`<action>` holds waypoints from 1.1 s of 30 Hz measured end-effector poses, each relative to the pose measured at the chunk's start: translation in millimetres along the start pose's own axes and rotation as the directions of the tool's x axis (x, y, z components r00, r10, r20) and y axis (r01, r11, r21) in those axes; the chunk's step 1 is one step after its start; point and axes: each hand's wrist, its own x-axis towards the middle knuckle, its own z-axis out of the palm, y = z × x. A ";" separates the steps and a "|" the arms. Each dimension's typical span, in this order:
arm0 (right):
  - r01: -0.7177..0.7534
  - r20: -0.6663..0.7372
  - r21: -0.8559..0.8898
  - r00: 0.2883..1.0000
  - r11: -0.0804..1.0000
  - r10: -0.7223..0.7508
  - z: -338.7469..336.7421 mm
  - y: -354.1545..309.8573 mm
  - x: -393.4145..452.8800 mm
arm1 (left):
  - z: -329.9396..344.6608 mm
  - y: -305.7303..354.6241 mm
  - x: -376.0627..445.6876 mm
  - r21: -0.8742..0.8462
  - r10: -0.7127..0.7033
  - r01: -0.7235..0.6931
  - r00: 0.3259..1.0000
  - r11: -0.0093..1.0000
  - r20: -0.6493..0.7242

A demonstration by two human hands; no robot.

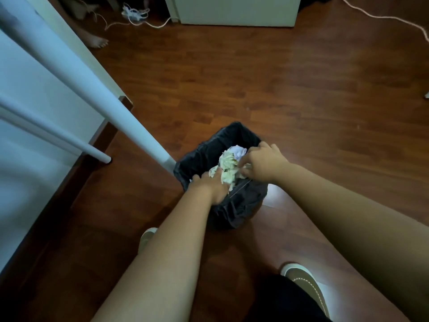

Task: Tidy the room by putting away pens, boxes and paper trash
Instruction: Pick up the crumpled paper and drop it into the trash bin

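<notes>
Your small bin lined with a black plastic bag (pixel 234 201) sits on the reddish-brown wooden floor (pixel 278 84), holding a heap of crumpled white and pale-yellow paper trash (pixel 228 165). Your left hand (pixel 210 184) presses flat into the paper at 7 o'clock of the opening; your right hand (pixel 262 162) pinches paper at 3 o'clock — fingers curled, it seems. A white tapered table leg (pixel 97 91) touches the bin at 9 o'clock. A white cable (pixel 380 17) trails at 1 o'clock.

Both hands, left hand (pixel 210 184) and right hand (pixel 261 162), pressing crumpled paper (pixel 228 167) into black-lined bin (pixel 239 203), wooden floor (pixel 278 89)
</notes>
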 end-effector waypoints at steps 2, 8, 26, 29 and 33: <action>-0.034 -0.222 0.215 0.971 0.976 0.083 6.4 3.4 3.3 | -4.6 -7.9 -7.0 0.138 0.039 -0.018 0.987 0.990 -0.155; -0.409 0.084 0.686 0.866 0.602 0.492 3.1 26.1 -6.1 | 31.4 -49.9 -49.3 -0.184 -0.048 -0.062 0.840 0.981 -0.541; -0.456 0.305 0.770 0.877 0.445 0.372 -5.0 -31.1 -200.7 | 144.5 -43.3 -256.4 -0.977 -0.323 -0.058 0.938 0.207 -0.124; -0.391 0.271 0.787 0.914 0.476 0.302 1.6 -54.4 -225.9 | 172.1 -49.6 -300.2 -0.976 -0.407 -0.035 0.905 0.213 -0.121; -0.301 0.241 0.820 0.953 0.487 0.183 18.4 -105.7 -255.4 | 212.0 -70.5 -370.0 -0.983 -0.495 -0.004 0.863 0.185 -0.097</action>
